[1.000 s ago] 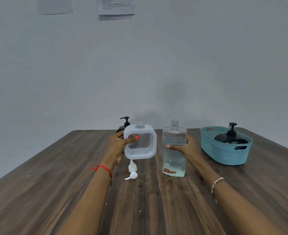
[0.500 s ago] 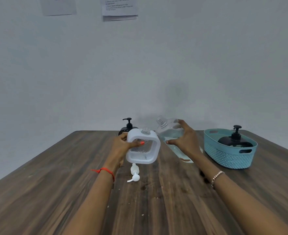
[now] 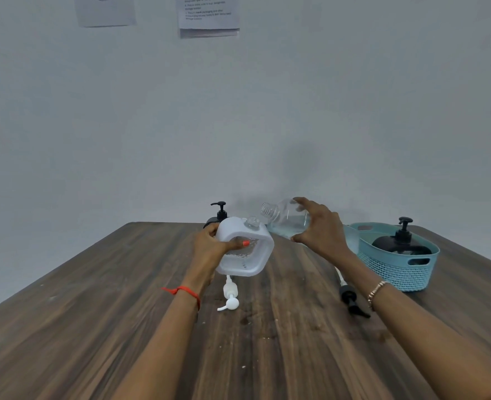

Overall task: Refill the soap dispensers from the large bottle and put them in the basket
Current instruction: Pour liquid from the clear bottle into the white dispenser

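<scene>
Curled round the left edge of the white dispenser [image 3: 256, 261], the left hand [image 3: 209, 246] holds it upright with the thumb hooked through its hollow middle. Below that grip the white pump [image 3: 230, 297] lies loose on the table [image 3: 94, 313]. The dispenser's open neck [image 3: 251, 222] sits on top, up and to the right of the left grip.

Just right of the neck and a little above it is the threaded mouth [image 3: 267, 210] of the large bottle [image 3: 289, 223], near but not over it. The bottle's long axis runs leftward from the right hand [image 3: 319, 229], mouth slightly raised, and the liquid is pooled low toward the palm. That hand clasps the bottle's body, fingers over the top and thumb beneath.

The pour likely depends on closing this small sideways gap, then raising the bottle's base. The right hand looks best placed to do both.

Further right, the basket [image 3: 397, 272] holds a black dispenser [image 3: 397, 243].
</scene>
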